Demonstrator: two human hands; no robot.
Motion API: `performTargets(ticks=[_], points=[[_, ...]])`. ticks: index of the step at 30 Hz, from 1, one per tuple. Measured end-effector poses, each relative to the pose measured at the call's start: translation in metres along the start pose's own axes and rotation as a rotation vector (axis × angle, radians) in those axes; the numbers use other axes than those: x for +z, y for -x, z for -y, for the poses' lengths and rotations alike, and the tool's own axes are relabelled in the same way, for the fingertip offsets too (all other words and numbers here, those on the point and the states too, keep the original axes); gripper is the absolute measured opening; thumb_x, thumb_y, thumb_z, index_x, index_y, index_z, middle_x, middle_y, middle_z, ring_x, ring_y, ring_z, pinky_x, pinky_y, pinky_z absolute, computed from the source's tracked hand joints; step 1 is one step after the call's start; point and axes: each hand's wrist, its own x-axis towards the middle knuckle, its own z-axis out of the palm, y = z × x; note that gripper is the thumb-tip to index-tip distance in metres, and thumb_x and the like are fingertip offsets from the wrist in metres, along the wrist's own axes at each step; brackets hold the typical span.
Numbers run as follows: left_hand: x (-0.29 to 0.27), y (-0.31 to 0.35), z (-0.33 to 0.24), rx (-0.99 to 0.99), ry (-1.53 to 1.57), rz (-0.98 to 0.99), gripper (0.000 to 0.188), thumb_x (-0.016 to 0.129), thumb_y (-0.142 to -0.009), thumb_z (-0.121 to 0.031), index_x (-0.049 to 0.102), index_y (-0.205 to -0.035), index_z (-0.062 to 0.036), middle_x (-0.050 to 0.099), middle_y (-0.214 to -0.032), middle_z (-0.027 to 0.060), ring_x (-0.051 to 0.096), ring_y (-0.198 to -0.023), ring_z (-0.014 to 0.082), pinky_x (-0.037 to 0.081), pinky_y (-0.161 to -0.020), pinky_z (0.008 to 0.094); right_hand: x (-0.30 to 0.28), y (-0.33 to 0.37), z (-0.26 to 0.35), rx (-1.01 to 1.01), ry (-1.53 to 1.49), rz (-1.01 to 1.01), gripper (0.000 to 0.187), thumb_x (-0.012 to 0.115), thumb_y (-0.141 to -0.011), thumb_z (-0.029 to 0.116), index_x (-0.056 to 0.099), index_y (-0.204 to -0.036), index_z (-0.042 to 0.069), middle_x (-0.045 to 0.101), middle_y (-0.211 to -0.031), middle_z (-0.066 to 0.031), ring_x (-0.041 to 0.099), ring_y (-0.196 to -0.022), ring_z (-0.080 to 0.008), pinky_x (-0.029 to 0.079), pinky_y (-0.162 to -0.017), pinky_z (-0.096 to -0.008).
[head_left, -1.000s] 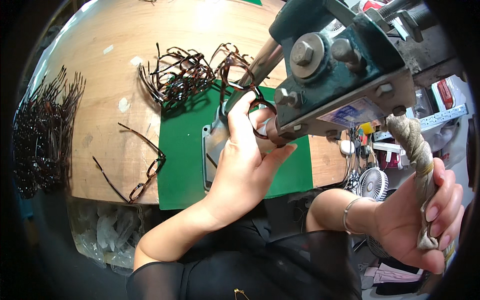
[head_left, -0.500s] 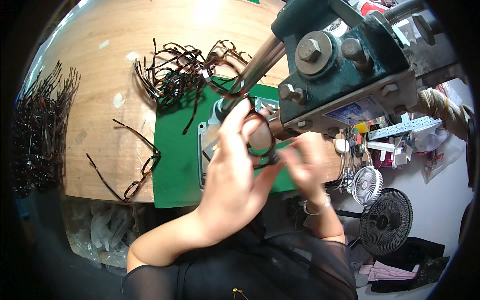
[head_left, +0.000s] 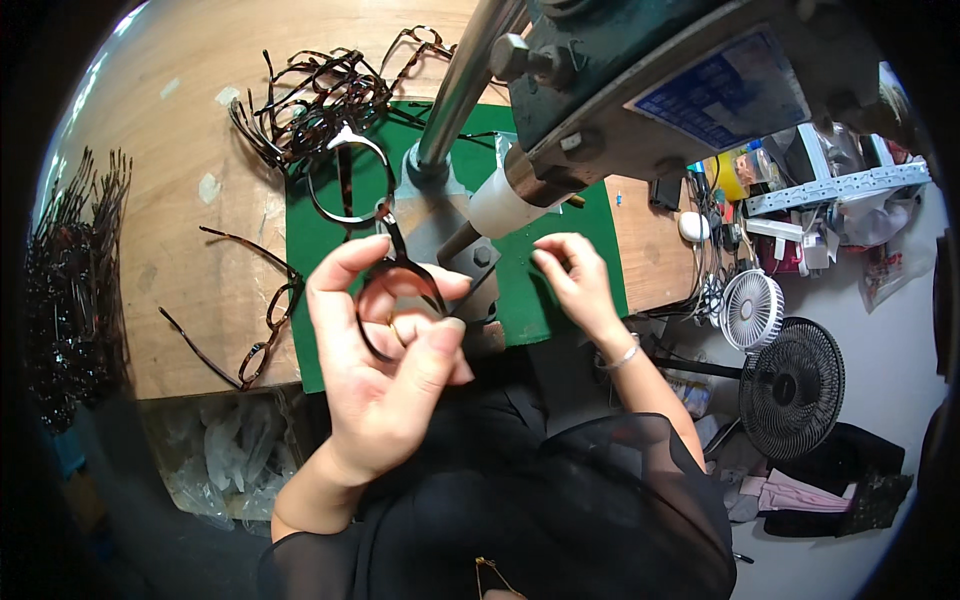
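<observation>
As a dark, round-rimmed eyeglass frame [head_left: 392, 233] is held in the left hand [head_left: 372, 388] near a dark-green metal press [head_left: 600, 105], the right hand [head_left: 580, 283] curls narrowly over a flat green mat [head_left: 525, 312]; whether it pinches anything, I cannot tell. Farther off, brown tortoiseshell frames [head_left: 308, 130] lie tangled together.

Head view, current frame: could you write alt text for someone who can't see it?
A person's left hand holds a pair of dark round glasses beside a dark green metal machine, while the right hand, fingers curled, is over a green mat. More glasses lie in a tangled pile beyond, with a single pair at left on the wooden table.
</observation>
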Motion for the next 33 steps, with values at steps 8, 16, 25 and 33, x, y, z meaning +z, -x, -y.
performTargets(ticks=[8, 16, 25, 33], points=[[-0.001, 0.003, -0.015, -0.278, 0.270, -0.021, 0.049, 0.055, -0.080, -0.006, 0.025, -0.118, -0.0022, 0.047, -0.107, 0.0203, 0.061, -0.074, 0.0231, 0.055, -0.058, 0.0295, 0.015, -0.005, -0.011, -0.201, 0.175, 0.025, 0.011, 0.065, -0.071, 0.006, 0.058, -0.079, 0.004, 0.051, -0.070, -0.0044, 0.048, -0.066, -0.0168, 0.040, -0.060, -0.0272], [-0.006, 0.008, -0.016, -0.574, 0.073, 0.214, 0.017, 0.042, -0.090, -0.015, 0.041, -0.099, 0.0003, 0.057, -0.090, 0.0222, 0.056, -0.058, 0.0148, 0.050, -0.058, 0.0262, -0.001, -0.010, 0.027, -0.026, -0.139, 0.176, 0.010, 0.062, -0.075, 0.006, 0.054, -0.078, 0.002, 0.052, -0.073, -0.0066, 0.050, -0.067, -0.0177, 0.042, -0.060, -0.0266], [-0.005, 0.019, -0.018, -0.602, 0.052, 0.304, 0.032, 0.042, -0.086, 0.002, 0.029, -0.116, -0.0016, 0.052, -0.098, 0.0125, 0.052, -0.061, 0.0079, 0.045, -0.057, 0.0205, -0.018, -0.011, 0.132, -0.669, -0.217, 0.304, 0.016, 0.066, -0.067, 0.002, 0.056, -0.078, 0.007, 0.056, -0.075, -0.0036, 0.050, -0.067, -0.0213, 0.041, -0.062, -0.0297], [-0.006, 0.019, -0.019, -0.623, -0.010, 0.371, 0.037, 0.038, -0.085, 0.007, 0.026, -0.119, -0.0034, 0.051, -0.100, 0.0160, 0.053, -0.064, 0.0108, 0.046, -0.061, 0.0223, -0.020, -0.012, 0.128, -0.615, -0.260, 0.337, 0.013, 0.069, -0.067, 0.006, 0.060, -0.075, 0.008, 0.060, -0.075, -0.0009, 0.051, -0.068, -0.0172, 0.041, -0.063, -0.0277]])
